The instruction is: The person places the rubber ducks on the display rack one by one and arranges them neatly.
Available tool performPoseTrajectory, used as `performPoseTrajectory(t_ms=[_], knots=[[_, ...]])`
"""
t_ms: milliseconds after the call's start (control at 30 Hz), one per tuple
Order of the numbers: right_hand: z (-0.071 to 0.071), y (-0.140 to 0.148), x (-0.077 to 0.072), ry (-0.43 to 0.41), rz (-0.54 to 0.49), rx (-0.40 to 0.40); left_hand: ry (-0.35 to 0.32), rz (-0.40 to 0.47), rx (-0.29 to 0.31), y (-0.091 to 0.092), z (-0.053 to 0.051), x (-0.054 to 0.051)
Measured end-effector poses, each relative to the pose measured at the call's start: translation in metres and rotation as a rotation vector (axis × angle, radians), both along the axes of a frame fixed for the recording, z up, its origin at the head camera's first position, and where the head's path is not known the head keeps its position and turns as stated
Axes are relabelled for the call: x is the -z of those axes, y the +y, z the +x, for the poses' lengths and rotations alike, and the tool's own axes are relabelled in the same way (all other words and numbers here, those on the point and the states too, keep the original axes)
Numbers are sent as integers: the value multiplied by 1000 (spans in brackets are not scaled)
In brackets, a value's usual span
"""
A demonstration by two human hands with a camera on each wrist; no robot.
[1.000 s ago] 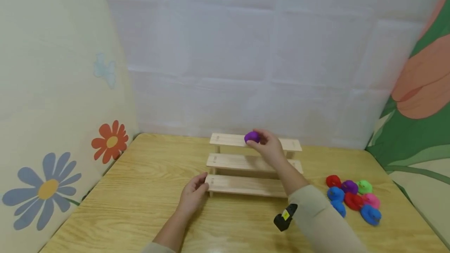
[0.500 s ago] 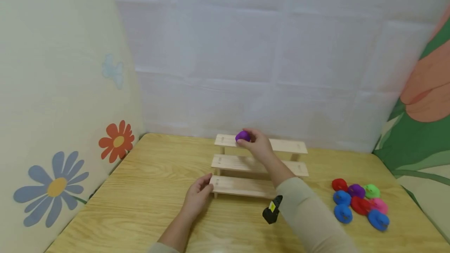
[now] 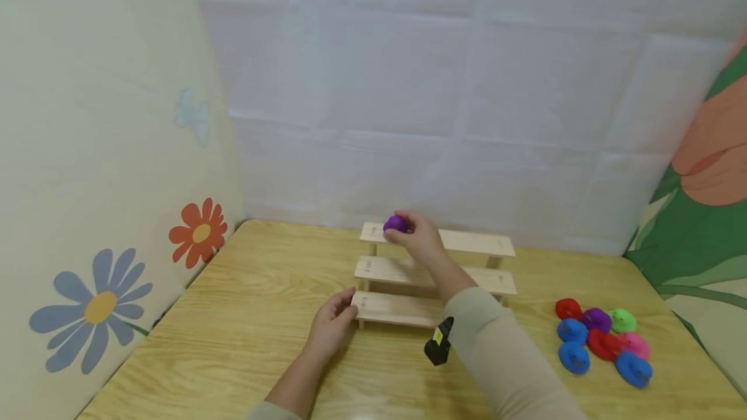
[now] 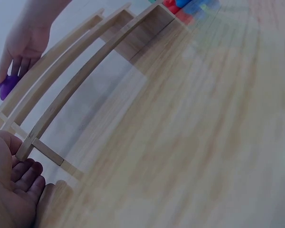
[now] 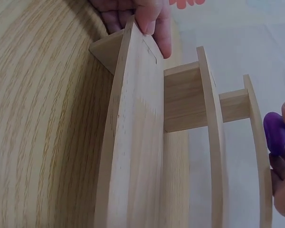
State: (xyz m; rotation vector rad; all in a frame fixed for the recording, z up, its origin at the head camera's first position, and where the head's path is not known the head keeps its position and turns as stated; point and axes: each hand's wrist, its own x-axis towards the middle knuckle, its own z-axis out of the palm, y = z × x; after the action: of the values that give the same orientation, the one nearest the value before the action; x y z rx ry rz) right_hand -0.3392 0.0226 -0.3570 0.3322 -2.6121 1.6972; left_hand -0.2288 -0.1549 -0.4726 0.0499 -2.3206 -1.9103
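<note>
A three-tier wooden stand (image 3: 403, 308) stands on the table, its steps rising toward the back. My left hand (image 3: 329, 328) grips the left end of the lowest step, with the thumb on the board in the right wrist view. Over at the top step, my right hand (image 3: 424, 240) pinches a small purple rubber duck (image 3: 394, 224) between thumb and fingers near the left end. That duck (image 5: 275, 133) is right at the top board in the right wrist view; whether it bears on the wood I cannot tell. The right forearm hides part of the lower steps.
Several rubber ducks lie grouped on the table to the right, among them a red duck (image 3: 568, 308), a green duck (image 3: 623, 320) and a blue duck (image 3: 634, 369). A white sheet (image 3: 350, 83) hangs behind the table (image 3: 233, 316). Flower-painted panels flank both sides.
My right hand has carried the purple duck leftward along the top step, toward its left end. The left hand keeps its grip on the lowest step. The head view has shifted slightly.
</note>
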Motion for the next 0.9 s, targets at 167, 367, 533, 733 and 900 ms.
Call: performPoseTrajectory(t_ms=[167, 367, 533, 733, 900], knots=[[-1, -4, -1, -1, 28, -9, -3, -3, -13, 1, -2, 1], [-2, -7, -2, -7, 62, -4, 4, -4, 1, 2, -3, 1], [-1, -8, -1, -6, 69, 1, 21, -5, 24, 1, -2, -1], [-2, -8, 2, 6, 81, 1, 21, -13, 31, 0, -3, 1], [-1, -8, 3, 5, 81, -8, 12, -13, 31, 0, -3, 4]])
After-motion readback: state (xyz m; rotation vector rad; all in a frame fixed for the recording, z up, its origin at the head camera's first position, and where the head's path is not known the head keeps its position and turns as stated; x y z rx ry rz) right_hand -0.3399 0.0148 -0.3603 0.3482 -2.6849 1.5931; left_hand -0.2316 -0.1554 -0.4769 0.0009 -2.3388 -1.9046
